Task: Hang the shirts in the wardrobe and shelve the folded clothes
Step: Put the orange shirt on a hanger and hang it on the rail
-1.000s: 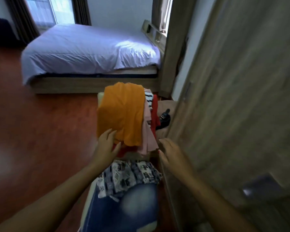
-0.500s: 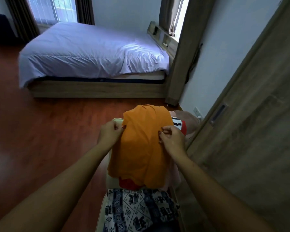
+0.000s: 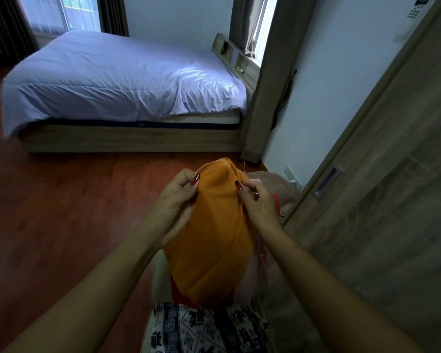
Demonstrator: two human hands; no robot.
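An orange shirt (image 3: pixel 211 240) hangs lifted in front of me, above the pile of clothes. My left hand (image 3: pixel 177 200) pinches its top left edge and my right hand (image 3: pixel 256 200) pinches its top right edge. Under it lie a red garment (image 3: pixel 178 293), a pink one (image 3: pixel 250 284) and a black-and-white patterned cloth (image 3: pixel 204 329) on a pale seat. The wooden wardrobe door (image 3: pixel 382 200) stands shut to my right, its recessed handle (image 3: pixel 327 183) close to my right hand.
A bed (image 3: pixel 122 82) with a white cover stands across the red-brown wooden floor (image 3: pixel 61 212). A wooden pillar (image 3: pixel 267 98) and a wall with a socket (image 3: pixel 289 171) are behind the pile. A beige cushion (image 3: pixel 278 184) lies beside the door.
My hands went from touching the pile to pinching the orange shirt's top edge and lifting it off the pile. My view has risen toward the bed.
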